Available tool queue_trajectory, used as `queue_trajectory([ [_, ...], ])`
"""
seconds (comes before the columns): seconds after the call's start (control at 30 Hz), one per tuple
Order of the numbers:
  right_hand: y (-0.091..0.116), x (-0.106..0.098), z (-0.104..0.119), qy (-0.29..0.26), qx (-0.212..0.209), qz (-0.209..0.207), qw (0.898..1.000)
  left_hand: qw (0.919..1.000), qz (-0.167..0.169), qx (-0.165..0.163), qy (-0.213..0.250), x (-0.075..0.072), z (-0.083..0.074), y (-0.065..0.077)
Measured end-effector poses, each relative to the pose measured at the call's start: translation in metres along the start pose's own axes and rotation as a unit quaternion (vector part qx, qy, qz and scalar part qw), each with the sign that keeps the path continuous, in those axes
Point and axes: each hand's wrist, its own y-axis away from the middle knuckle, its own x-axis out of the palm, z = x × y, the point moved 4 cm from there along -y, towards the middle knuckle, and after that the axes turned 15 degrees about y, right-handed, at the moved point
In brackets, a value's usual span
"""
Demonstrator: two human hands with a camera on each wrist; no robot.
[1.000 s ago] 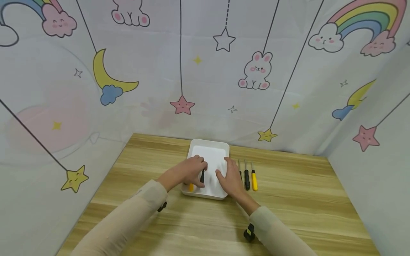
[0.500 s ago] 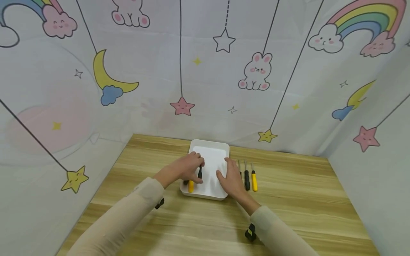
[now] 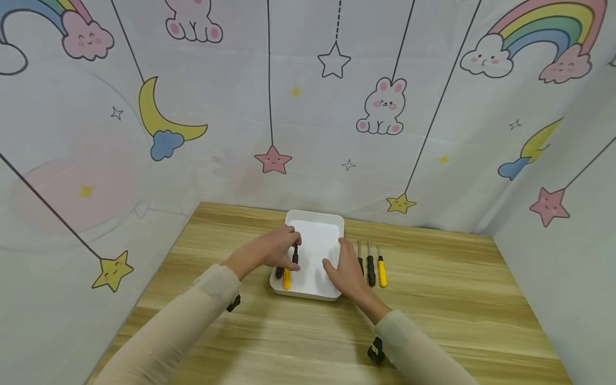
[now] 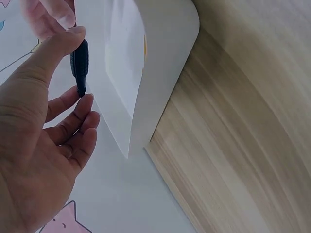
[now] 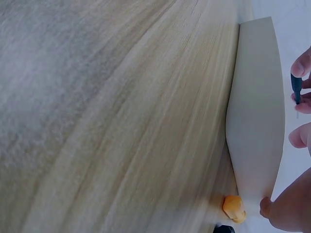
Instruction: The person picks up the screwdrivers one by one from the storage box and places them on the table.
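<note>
My left hand (image 3: pixel 276 247) pinches a black-handled screwdriver (image 4: pixel 79 60) above the left part of a white tray (image 3: pixel 313 291). The thumb is at one end of the handle and fingertips are at the other. Inside the tray, along its left side, lie a yellow-handled screwdriver (image 3: pixel 286 279) and another dark handle (image 3: pixel 279 272), both partly covered by the left hand. At the tray's right side, my right hand (image 3: pixel 348 272) has its fingers extended. One fingertip touches the rim, while the thumb stands apart over the inside.
Right of the tray, a thin black screwdriver (image 3: pixel 360 261), a thicker black screwdriver (image 3: pixel 371 270) and a yellow screwdriver (image 3: pixel 382 273) lie side by side on the wooden table (image 3: pixel 443 299). A white patterned curtain (image 3: pixel 317 182) hangs behind the table.
My left hand has moved left across the tray with the black screwdriver, uncovering more of the yellow and dark handles. The right hand stays almost where it was.
</note>
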Motion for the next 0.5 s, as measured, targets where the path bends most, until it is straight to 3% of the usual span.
queue_trajectory([
  [0.27,0.001,0.001,-0.002,-0.009,0.010,-0.001,1.000,0.9993,-0.030,-0.005,0.023,-0.011,0.015,0.011],
  [0.5,-0.001,0.000,-0.003,-0.005,-0.005,-0.004,1.000,0.9983,-0.053,-0.015,0.019,-0.021,0.035,0.021],
])
